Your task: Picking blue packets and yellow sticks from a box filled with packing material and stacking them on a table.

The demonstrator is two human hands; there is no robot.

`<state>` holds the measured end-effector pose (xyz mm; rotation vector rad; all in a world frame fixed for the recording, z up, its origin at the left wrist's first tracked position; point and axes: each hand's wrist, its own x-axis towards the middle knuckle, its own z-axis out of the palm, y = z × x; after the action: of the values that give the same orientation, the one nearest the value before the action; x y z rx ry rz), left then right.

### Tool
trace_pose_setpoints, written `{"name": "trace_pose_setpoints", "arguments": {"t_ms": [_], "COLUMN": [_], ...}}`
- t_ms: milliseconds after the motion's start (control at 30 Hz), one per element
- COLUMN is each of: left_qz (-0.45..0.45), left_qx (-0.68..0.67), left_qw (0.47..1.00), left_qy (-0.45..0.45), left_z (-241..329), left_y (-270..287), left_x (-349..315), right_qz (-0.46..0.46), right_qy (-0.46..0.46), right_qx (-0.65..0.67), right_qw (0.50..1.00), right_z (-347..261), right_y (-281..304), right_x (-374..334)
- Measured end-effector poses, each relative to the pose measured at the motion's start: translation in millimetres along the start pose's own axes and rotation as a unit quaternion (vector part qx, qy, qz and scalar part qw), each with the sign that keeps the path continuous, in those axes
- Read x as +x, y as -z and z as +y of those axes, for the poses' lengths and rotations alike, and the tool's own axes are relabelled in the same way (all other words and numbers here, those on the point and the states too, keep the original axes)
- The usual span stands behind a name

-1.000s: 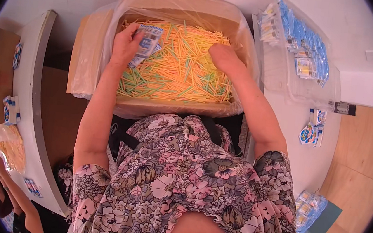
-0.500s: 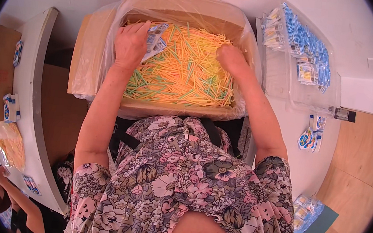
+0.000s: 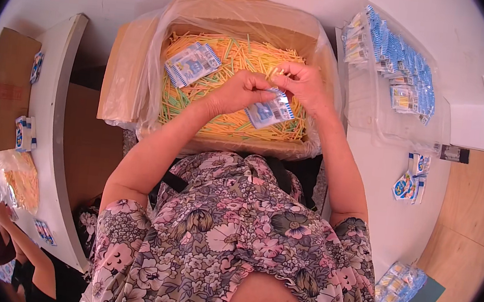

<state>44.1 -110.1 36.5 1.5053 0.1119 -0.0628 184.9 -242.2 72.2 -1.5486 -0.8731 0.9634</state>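
A cardboard box [image 3: 122, 70] lined with clear plastic holds a mass of thin orange, yellow and green sticks [image 3: 224, 127]. Over its right half, my left hand [image 3: 237, 94] pinches the upper edge of a small clear-and-blue packet [image 3: 271, 110]. My right hand [image 3: 306, 87] meets it there, closed on a few pale yellow sticks [image 3: 275, 73] whose ends poke out past the fingertips. Whether the packet's mouth is open is hidden by the fingers. On the sticks at the left lie more packets [image 3: 193, 65], overlapping.
Right of the box, a clear plastic bin [image 3: 371, 100] holds rows of blue-striped packets [image 3: 404, 68]. Printed pouches [image 3: 409, 183] lie on the white table near it. On the left table is a bag of sticks [image 3: 17, 180], with another person's arm [image 3: 28, 249] nearby.
My left hand has moved right from the packets, bringing one to the middle. My right hand has lifted out of the sticks with a few and come beside it.
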Motion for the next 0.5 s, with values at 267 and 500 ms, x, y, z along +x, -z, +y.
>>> {"name": "trace_pose_setpoints", "arguments": {"t_ms": [267, 500], "left_qz": [0.046, 0.066], "left_qx": [0.107, -0.019], "left_qw": [0.989, 0.995], "left_qy": [-0.089, -0.069], "left_z": [-17.0, -10.4], "left_y": [-8.3, -9.2], "left_x": [0.5, 3.1], "right_qz": [0.106, 0.183], "right_qy": [0.092, 0.123], "right_qx": [-0.212, -0.217], "right_qw": [0.967, 0.951], "right_z": [3.8, 21.5], "right_y": [-27.8, -6.3], "right_x": [1.7, 1.5]}}
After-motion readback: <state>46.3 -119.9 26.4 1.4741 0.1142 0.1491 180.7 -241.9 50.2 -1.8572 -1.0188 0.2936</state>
